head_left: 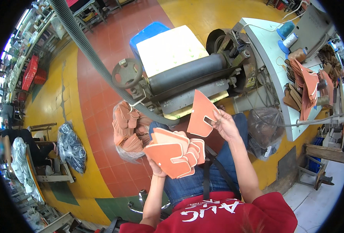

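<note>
My left hand [156,169] is wrapped round the edge of a fanned stack of orange leather pieces [165,156], which rests over my lap. These pieces have pale edges and a notch cut into one side. Raised to the right of the stack, a single orange leather piece [198,115] is pinched by its notched side in my right hand [224,125]. Its pointed corner reaches up near the front of a roller machine [187,73]. The single piece and the stack are apart. Part of my left hand's fingers is hidden beneath the stack.
A clear plastic bag of orange pieces [129,128] stands left of my knees. A handwheel [127,73] and a grey hose [82,39] flank the machine. To the right are a white table [260,39] with thread spools and a dark plastic bag [264,130].
</note>
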`<state>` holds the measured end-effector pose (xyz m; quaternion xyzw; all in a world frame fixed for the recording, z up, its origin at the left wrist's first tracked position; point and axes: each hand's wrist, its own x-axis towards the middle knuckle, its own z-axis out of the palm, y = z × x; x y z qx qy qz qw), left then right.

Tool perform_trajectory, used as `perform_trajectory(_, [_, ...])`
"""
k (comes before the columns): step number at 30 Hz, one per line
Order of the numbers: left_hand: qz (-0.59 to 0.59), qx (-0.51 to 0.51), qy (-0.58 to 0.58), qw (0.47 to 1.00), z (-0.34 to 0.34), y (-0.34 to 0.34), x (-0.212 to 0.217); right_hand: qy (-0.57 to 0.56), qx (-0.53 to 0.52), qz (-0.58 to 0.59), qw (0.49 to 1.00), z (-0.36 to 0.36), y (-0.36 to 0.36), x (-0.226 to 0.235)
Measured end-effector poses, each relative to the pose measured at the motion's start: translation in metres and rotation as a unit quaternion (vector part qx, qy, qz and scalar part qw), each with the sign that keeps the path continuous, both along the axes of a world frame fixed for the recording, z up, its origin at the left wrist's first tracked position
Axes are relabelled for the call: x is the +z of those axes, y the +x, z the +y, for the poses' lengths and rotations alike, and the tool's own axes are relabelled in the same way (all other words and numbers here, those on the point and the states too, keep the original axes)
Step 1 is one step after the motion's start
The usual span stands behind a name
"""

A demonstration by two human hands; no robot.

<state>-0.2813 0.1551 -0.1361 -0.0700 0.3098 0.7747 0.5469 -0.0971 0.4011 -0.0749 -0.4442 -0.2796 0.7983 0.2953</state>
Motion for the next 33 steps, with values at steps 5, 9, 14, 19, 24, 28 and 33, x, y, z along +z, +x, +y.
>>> perform_trajectory(5, [0.012, 0.048, -0.013, 0.999, -0.02, -0.015, 0.002, -0.059, -0.01, -0.003, 0.998, 0.009, -0.021, -0.047])
perform_trajectory(9, [-0.036, 0.051, 0.0, 0.998, -0.025, -0.015, 0.006, -0.061, -0.101, 0.012, 0.993, 0.026, -0.045, -0.055])
perform_trajectory(14, [-0.026, 0.058, -0.011, 0.998, -0.022, -0.012, 0.003, -0.151, -0.258, 0.029, 0.954, -0.014, -0.029, -0.056])
perform_trajectory(19, [-0.023, 0.052, -0.001, 0.998, -0.005, -0.002, -0.001, -0.214, -0.048, -0.085, 0.972, -0.081, 0.005, -0.053])
perform_trajectory(24, [-0.083, -0.012, 0.023, 0.996, 0.026, 0.0, 0.016, 0.103, -0.101, -0.172, 0.974, -0.083, -0.008, -0.002])
perform_trajectory(28, [-0.072, -0.061, 0.044, 0.995, 0.054, 0.0, 0.032, 0.51, 0.044, -0.313, 0.8, -0.066, -0.011, 0.058])
perform_trajectory(33, [-0.047, -0.108, 0.076, 0.99, 0.066, 0.008, 0.036, 0.59, 0.217, -0.395, 0.67, -0.07, -0.031, 0.08])
